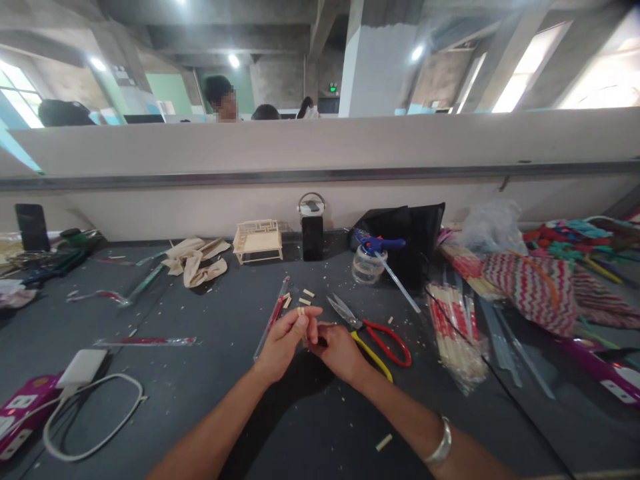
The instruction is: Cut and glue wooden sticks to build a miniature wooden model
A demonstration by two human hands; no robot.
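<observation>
Whatever the left hand (281,343) pinches is mostly lost behind its fingers; the purple power strip (30,407) runs off at near left.

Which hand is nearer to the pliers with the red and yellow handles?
Right: the right hand is just left of the pliers; the left hand is farther left.

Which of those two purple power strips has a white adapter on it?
The far-left power strip: a white adapter sits at its end. The far-right power strip shows none.
</observation>
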